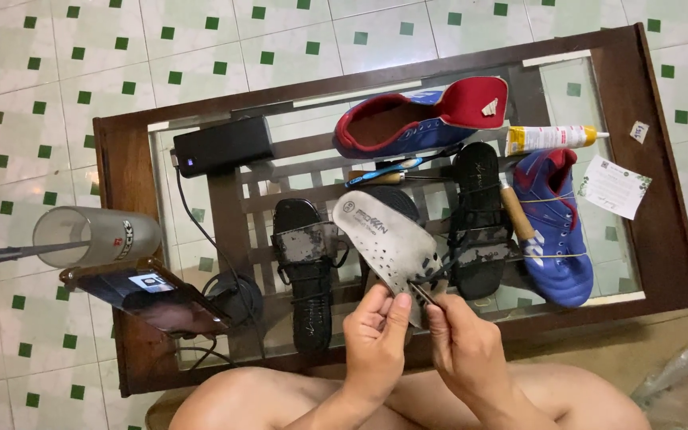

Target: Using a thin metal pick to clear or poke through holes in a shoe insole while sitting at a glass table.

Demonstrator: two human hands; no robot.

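Above the near edge of the glass-topped wooden table (662,239), the left hand (376,338) is pinching the heel end of one flat grey insole (388,243), fingers closed on it, while the right hand (463,346) is gripping a thin dark tool (424,293) whose tip is touching the same end. Two black sandals (306,267) with worn, flaking soles are lying on either side of the insole. Farther out, two blue and red sports shoes (555,231) are resting, one of them on its side, with one white and yellow glue tube (551,139) between them. One matte black rectangular power bank (223,145) is sitting at the far left, and one frosted glass mug (97,236) and one phone (149,295) are at the left edge.
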